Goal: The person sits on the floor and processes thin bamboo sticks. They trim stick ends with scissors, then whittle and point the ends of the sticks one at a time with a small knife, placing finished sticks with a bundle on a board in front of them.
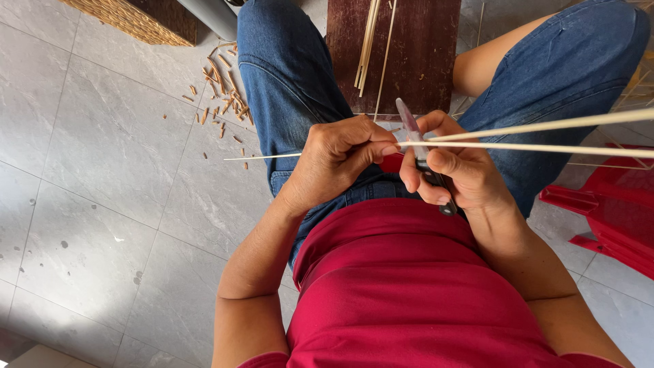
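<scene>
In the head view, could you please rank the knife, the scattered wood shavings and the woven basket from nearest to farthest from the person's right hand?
From the right hand:
1. Knife: gripped in that hand, blade pointing up the picture.
2. Wood shavings: on the tiled floor, beyond the knee at upper left.
3. Woven basket: farthest, at the top left corner.

Shirt point(402, 286) dark red. Jeans point(286, 75) blue. Floor tiles point(102, 170) light grey, faint cloudy streaks. Thin sticks point(545, 146) pale cream. Knife point(411, 123) blade silver, handle black. Board point(415, 54) dark brown. Basket point(129, 20) tan, woven pattern. Wood chips point(221, 88) light brown. Plastic stool point(613, 204) bright red.
</scene>
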